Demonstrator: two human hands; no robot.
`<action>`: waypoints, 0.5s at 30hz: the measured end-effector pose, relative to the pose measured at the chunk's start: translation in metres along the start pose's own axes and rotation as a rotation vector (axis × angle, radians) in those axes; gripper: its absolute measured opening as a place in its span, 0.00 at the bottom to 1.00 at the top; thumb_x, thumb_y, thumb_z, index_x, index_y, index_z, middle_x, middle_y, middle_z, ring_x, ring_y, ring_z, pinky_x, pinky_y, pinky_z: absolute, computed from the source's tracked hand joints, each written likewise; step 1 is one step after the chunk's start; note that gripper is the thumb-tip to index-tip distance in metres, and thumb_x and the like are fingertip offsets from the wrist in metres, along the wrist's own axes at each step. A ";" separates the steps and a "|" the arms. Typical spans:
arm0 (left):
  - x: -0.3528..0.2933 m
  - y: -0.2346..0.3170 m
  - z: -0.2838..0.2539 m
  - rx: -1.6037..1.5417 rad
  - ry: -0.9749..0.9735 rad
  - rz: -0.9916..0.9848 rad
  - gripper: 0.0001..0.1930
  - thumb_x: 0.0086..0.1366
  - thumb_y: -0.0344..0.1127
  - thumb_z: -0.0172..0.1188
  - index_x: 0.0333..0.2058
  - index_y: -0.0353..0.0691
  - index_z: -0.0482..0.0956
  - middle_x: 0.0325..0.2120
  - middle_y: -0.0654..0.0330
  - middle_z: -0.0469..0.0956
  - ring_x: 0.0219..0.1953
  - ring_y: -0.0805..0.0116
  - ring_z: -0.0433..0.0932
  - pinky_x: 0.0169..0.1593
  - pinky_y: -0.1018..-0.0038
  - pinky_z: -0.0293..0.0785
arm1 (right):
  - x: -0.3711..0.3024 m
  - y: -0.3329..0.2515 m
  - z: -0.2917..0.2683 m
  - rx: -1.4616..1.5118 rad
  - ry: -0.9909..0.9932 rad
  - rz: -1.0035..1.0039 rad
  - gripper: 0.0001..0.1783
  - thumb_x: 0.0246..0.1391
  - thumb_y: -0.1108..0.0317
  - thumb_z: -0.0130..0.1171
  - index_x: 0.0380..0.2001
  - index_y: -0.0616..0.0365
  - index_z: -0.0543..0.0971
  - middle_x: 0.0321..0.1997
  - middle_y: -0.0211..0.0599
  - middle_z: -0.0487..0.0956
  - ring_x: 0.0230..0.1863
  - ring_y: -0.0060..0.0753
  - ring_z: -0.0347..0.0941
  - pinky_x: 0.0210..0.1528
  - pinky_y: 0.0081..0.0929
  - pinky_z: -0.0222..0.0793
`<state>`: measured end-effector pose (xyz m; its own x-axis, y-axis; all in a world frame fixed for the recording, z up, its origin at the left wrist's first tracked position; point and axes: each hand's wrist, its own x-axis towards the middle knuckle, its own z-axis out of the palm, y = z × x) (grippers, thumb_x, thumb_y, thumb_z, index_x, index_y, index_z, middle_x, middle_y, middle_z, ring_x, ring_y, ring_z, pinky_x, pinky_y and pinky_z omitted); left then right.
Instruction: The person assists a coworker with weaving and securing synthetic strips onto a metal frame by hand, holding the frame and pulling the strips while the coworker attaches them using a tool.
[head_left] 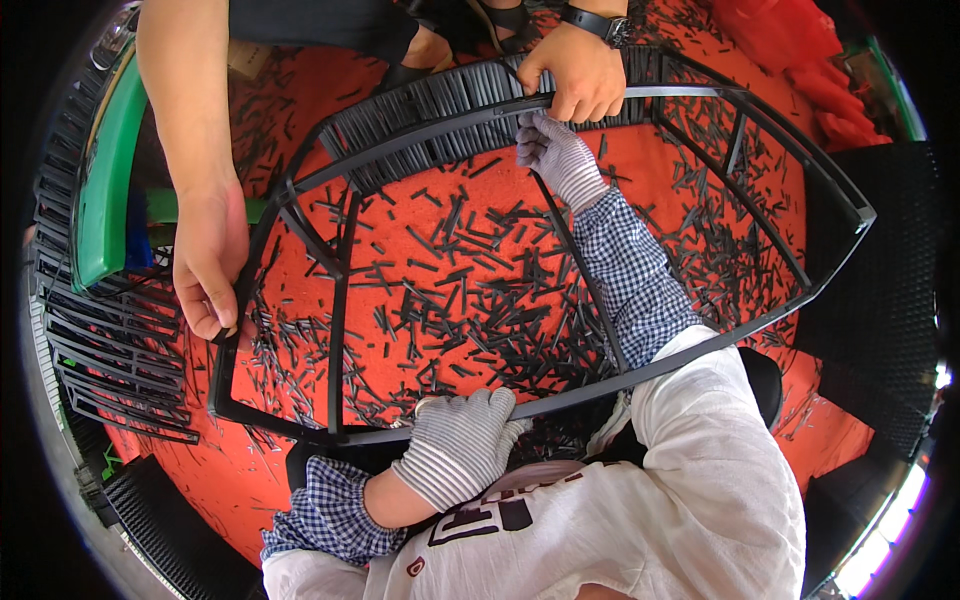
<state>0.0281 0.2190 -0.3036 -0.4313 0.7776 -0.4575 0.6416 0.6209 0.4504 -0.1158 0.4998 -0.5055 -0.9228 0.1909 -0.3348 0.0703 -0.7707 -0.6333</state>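
Observation:
A large black frame (pixel 588 392) with curved rails and crossbars spans the space in front of me. My left hand (pixel 462 440), in a grey-and-white striped glove, is closed over its near rail. Stretched out to the far rail, my right hand (pixel 562 158) wears a similar glove, its fingers curled at the rail where a crossbar meets it. Right beside it, a co-worker's hand (pixel 578 75) with a black watch grips that same rail. The co-worker's other hand (pixel 212 265) holds the frame's left corner. Checked sleeve covers are on both my forearms.
Many short black strips (pixel 470 240) lie scattered over the red floor covering (pixel 215 470). A row of black slats (pixel 425 112) runs along the frame's far side. Slatted black pieces (pixel 120 360) and a green curved object (pixel 108 180) are at left. Black woven panels (pixel 870 290) stand at right.

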 end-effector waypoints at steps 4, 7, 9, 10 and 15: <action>0.002 0.002 -0.011 -0.036 0.027 -0.023 0.13 0.56 0.44 0.56 0.28 0.40 0.70 0.20 0.54 0.71 0.22 0.55 0.73 0.27 0.61 0.67 | -0.002 -0.003 0.006 0.051 -0.007 -0.021 0.13 0.56 0.62 0.52 0.35 0.63 0.72 0.25 0.33 0.72 0.23 0.27 0.67 0.28 0.26 0.69; 0.007 0.004 -0.024 -0.001 0.237 0.039 0.13 0.54 0.43 0.59 0.29 0.40 0.72 0.19 0.54 0.71 0.21 0.55 0.73 0.26 0.61 0.66 | -0.003 -0.009 0.009 0.101 -0.050 -0.044 0.13 0.56 0.62 0.51 0.36 0.62 0.73 0.25 0.34 0.73 0.26 0.29 0.68 0.30 0.29 0.68; 0.012 0.002 -0.031 0.004 0.305 0.047 0.14 0.51 0.43 0.61 0.31 0.40 0.73 0.19 0.55 0.70 0.22 0.55 0.72 0.28 0.62 0.66 | -0.005 -0.014 0.014 0.109 -0.022 -0.052 0.13 0.55 0.62 0.52 0.36 0.62 0.73 0.26 0.34 0.73 0.26 0.29 0.67 0.32 0.29 0.67; 0.012 0.004 -0.040 0.073 0.406 0.051 0.15 0.50 0.42 0.62 0.32 0.40 0.73 0.19 0.56 0.70 0.23 0.57 0.71 0.30 0.62 0.66 | -0.007 -0.017 0.020 0.090 0.014 -0.062 0.13 0.54 0.63 0.52 0.36 0.62 0.72 0.26 0.33 0.72 0.27 0.28 0.66 0.32 0.28 0.66; 0.011 0.004 -0.047 0.275 0.873 0.092 0.22 0.48 0.42 0.63 0.43 0.42 0.74 0.40 0.58 0.72 0.44 0.60 0.69 0.49 0.63 0.60 | -0.001 -0.036 0.032 0.070 -0.035 -0.085 0.15 0.54 0.62 0.53 0.39 0.62 0.73 0.25 0.33 0.73 0.24 0.26 0.68 0.28 0.26 0.69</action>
<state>-0.0039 0.2354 -0.2706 -0.6254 0.6908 0.3628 0.7769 0.5946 0.2071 -0.1298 0.5078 -0.4603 -0.9370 0.2372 -0.2564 -0.0347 -0.7935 -0.6076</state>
